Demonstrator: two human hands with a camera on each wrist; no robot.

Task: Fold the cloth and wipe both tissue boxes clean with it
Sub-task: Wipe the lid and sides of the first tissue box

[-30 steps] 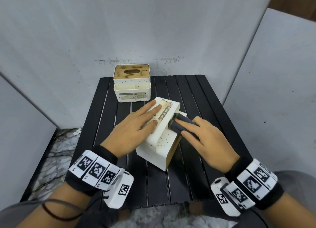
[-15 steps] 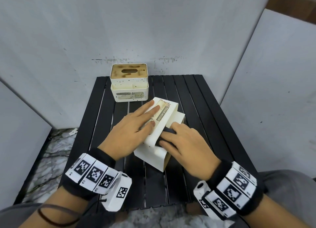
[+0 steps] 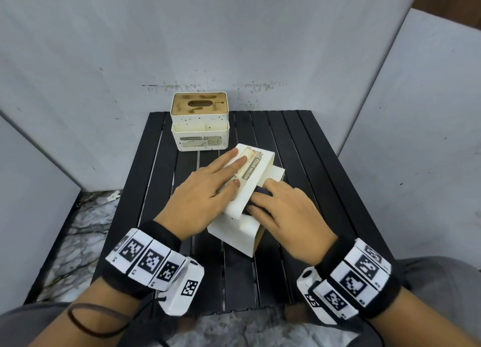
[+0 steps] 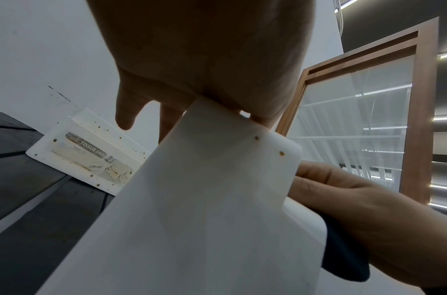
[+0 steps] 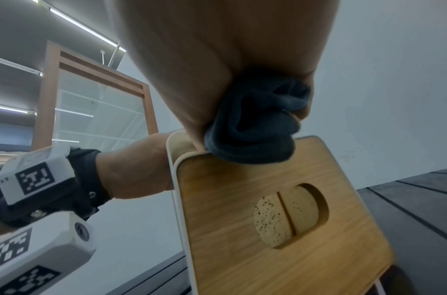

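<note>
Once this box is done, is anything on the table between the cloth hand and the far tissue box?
Nothing visible. The right hand presses the cloth on the tipped near box; the upright far box stands beyond it, with only bare table slats between.

each wrist wears a black strap point(image 3: 335, 255) ringed with white blocks point(image 3: 145, 260) bearing black square codes, a white camera housing point(image 3: 186, 290) with its own code hangs below, a thin dark band point(image 3: 86, 326) circles the left forearm, grey trousers point(image 3: 437, 271).
</note>
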